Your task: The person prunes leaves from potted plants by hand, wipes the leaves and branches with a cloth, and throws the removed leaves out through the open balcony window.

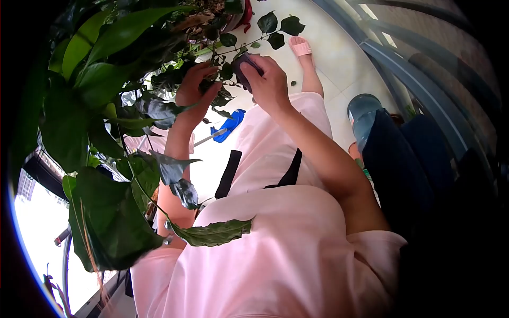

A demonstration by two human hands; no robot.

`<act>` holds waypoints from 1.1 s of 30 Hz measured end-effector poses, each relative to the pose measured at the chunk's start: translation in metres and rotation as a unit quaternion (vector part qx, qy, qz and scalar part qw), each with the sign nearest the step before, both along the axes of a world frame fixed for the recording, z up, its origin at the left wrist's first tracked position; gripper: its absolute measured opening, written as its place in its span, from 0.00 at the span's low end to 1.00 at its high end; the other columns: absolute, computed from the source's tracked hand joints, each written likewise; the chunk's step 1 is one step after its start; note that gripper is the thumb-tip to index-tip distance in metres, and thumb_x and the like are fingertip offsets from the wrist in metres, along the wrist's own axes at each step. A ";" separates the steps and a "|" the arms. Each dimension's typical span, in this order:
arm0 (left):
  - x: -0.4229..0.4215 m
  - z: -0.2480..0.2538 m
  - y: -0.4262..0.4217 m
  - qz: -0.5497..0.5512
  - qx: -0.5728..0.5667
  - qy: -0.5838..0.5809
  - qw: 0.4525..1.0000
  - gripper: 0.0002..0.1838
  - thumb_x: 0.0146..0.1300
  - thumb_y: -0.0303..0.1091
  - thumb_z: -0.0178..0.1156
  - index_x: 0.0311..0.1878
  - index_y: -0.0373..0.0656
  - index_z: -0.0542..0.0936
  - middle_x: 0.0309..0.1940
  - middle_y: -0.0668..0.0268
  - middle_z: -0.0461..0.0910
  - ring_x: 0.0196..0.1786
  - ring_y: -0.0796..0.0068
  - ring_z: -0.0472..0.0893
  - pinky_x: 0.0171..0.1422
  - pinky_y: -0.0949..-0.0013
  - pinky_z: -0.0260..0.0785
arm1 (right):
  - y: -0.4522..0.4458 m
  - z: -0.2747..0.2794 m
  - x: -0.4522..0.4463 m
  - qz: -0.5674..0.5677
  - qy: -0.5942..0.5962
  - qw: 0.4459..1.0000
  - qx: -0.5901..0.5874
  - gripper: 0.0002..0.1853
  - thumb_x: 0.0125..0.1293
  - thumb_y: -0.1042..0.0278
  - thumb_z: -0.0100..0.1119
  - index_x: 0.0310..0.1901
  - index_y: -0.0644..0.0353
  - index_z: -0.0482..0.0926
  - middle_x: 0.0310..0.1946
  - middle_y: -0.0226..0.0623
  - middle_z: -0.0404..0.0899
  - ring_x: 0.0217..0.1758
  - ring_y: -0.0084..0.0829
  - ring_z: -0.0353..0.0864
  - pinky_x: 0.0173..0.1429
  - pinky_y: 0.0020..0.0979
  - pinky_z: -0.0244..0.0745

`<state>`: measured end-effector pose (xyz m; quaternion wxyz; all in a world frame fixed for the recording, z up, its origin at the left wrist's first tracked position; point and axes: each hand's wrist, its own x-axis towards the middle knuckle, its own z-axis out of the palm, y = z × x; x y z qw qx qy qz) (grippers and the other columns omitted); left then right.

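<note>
My right hand (270, 86) is closed around a dark purplish folded cloth (245, 70), with the thumb pressed on its face. The cloth is right beside small green leaves of a trailing plant (226, 71). My left hand (197, 91) is just to the left, among the leaves, its thumb and fingers apart with a gap between them. I see nothing held in it, though foliage hides some of the fingers' surroundings. A thin stem with several dark leaves (268, 22) reaches out beyond both hands.
Large glossy leaves (106, 217) crowd the left side, and one leaf (214, 233) hangs before my chest. A blue mop-like head on a pole (229, 126) is on the pale tiled floor (331, 69). To the right are a bluish water jug (365, 108) and metal railings (408, 69).
</note>
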<state>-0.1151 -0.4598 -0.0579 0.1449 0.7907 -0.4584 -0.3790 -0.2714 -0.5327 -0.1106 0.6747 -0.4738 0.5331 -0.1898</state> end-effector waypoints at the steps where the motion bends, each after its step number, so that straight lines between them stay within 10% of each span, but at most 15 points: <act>1: 0.000 -0.002 0.000 0.018 -0.006 0.002 1.000 0.18 0.54 0.29 0.64 0.50 0.44 0.77 0.49 0.63 0.76 0.49 0.69 0.77 0.51 0.71 0.69 | -0.003 -0.003 0.006 0.017 0.009 1.000 -0.016 0.10 0.58 0.63 0.58 0.38 0.59 0.80 0.33 0.40 0.76 0.37 0.41 0.77 0.41 0.35 0.70; 7: 0.003 -0.008 0.002 0.155 0.033 0.061 0.986 0.19 0.56 0.27 0.61 0.51 0.39 0.72 0.37 0.66 0.79 0.36 0.81 0.77 0.41 0.76 0.70 | -0.005 -0.006 0.025 0.187 0.050 0.973 -0.125 0.07 0.57 0.63 0.58 0.36 0.54 0.80 0.35 0.39 0.73 0.36 0.43 0.78 0.37 0.41 0.73; 33: 0.014 -0.010 -0.025 0.183 0.072 0.013 0.980 0.16 0.53 0.28 0.57 0.46 0.36 0.78 0.35 0.59 0.82 0.37 0.73 0.80 0.45 0.72 0.71 | 0.011 -0.029 0.040 0.155 -0.002 0.916 -0.369 0.11 0.51 0.67 0.61 0.39 0.47 0.77 0.34 0.33 0.72 0.37 0.35 0.77 0.32 0.34 0.75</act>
